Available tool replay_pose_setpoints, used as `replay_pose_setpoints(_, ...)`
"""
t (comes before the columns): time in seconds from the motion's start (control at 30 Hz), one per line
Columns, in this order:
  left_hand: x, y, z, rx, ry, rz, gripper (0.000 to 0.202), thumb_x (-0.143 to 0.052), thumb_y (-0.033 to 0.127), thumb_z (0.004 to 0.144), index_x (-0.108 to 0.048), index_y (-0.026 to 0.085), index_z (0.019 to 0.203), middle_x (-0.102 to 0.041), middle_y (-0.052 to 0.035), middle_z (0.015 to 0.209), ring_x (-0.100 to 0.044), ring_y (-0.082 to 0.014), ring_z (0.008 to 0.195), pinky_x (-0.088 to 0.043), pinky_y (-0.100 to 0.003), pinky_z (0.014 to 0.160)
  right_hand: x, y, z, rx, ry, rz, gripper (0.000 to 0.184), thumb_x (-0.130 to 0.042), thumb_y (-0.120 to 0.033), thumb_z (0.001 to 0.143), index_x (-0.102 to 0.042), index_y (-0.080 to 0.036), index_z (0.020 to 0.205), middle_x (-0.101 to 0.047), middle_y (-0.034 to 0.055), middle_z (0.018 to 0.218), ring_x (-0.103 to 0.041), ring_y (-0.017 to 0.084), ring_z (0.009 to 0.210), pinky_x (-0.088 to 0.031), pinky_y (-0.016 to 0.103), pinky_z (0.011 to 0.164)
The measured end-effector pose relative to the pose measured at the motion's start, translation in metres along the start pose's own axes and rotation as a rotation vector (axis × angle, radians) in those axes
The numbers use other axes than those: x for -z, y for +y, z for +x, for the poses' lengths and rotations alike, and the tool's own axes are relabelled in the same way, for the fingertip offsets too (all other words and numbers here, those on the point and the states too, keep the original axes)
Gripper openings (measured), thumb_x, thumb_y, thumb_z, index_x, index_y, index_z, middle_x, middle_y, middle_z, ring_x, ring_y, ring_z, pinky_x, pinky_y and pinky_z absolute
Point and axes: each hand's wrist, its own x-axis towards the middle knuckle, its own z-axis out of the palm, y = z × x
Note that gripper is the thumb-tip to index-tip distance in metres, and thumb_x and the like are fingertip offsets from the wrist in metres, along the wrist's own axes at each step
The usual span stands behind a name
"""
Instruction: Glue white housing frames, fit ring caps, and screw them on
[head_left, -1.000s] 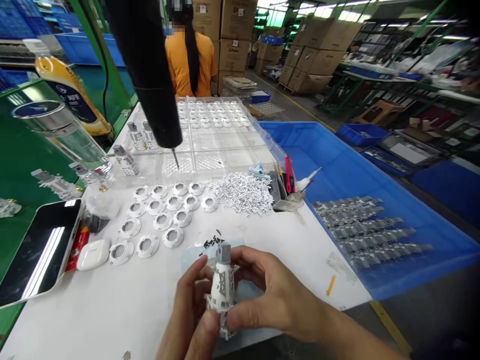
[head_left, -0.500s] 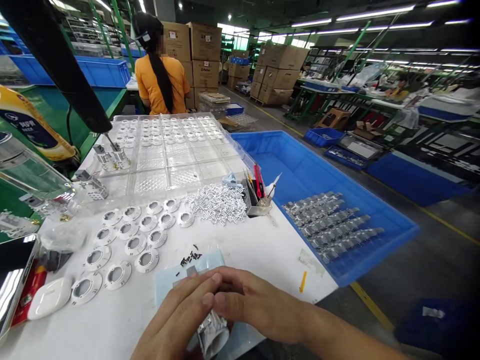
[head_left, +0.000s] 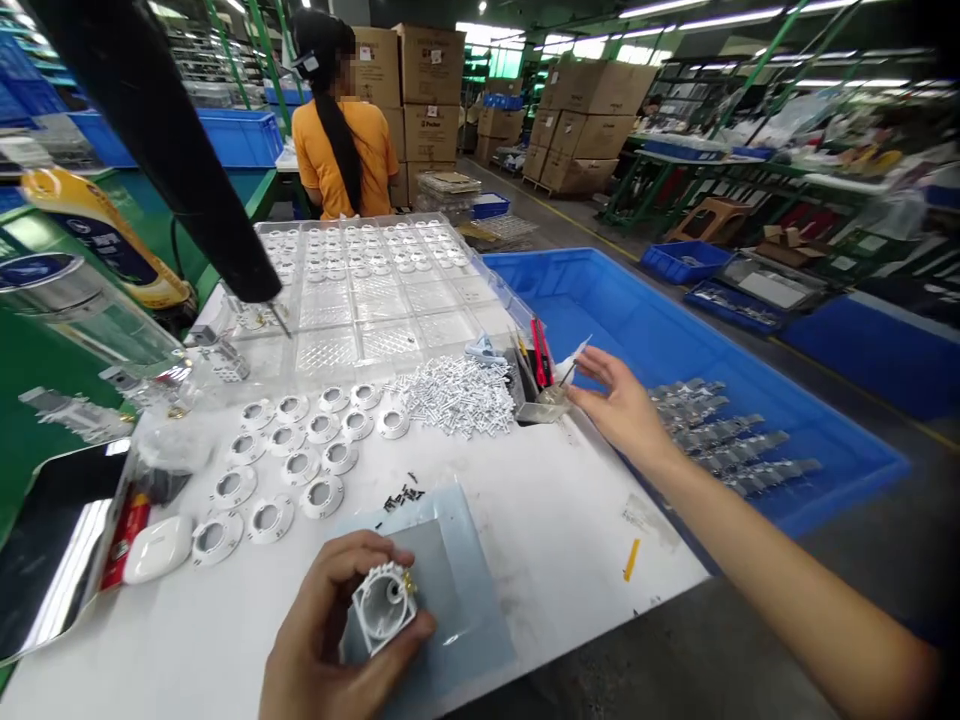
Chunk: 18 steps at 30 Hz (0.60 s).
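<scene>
My left hand point(head_left: 330, 625) grips a white plastic cylindrical housing point(head_left: 384, 606) low over a pale blue-grey mat point(head_left: 450, 600), its hollow end facing up. My right hand point(head_left: 619, 408) is open and empty, its fingertips close to a metal tool holder point(head_left: 536, 410) with a red utility knife point(head_left: 541, 352) in it. Several white flanged rings point(head_left: 292, 470) lie on the white table point(head_left: 570, 520), beside a heap of small white parts point(head_left: 454, 396). Small black screws point(head_left: 401, 497) lie just above the mat.
A black electric screwdriver point(head_left: 165, 150) hangs over a clear compartment tray point(head_left: 352, 300) of white parts. A blue bin point(head_left: 600, 310) with metal pieces point(head_left: 720, 430) stands to the right. A co-worker in an orange shirt point(head_left: 341, 160) sits beyond, and cardboard boxes point(head_left: 427, 90) are stacked behind.
My right hand has let go of the housing and moved up and right toward the tool holder. My left hand now holds the housing alone, its hollow end turned upward.
</scene>
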Motion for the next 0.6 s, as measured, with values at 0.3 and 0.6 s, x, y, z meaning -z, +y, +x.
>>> replay_pose_setpoints(0.3, -0.011, 0.007, 0.004, 0.054, 0.065, -0.098, 0.033, -0.094, 0.032, 0.067, -0.077, 0.024, 0.094, -0.07, -0.0067, 0.105, -0.065, -0.0259, 0.104, -0.054, -0.03, 0.085, -0.006, -0.028, -0.033, 0.072, 0.162, 0.171, 0.04, -0.07, -0.043, 0.092, -0.064, -0.032, 0.131, -0.07, 0.0053, 0.12, -0.07, 0.023, 0.102, -0.054, 0.043, 0.096)
replay_pose_setpoints(0.6, -0.019, 0.008, -0.006, 0.147, 0.175, -0.1, 0.061, -0.098, 0.028, 0.059, -0.07, 0.029, 0.113, -0.074, -0.0017, 0.103, -0.068, -0.0228, 0.092, -0.051, -0.033, 0.087, -0.038, -0.075, -0.137, 0.367, -0.238, -0.011, 0.021, -0.08, -0.036, 0.086, -0.077, -0.035, 0.107, -0.075, 0.0024, 0.101, -0.071, 0.024, 0.091, -0.057, 0.037, 0.08)
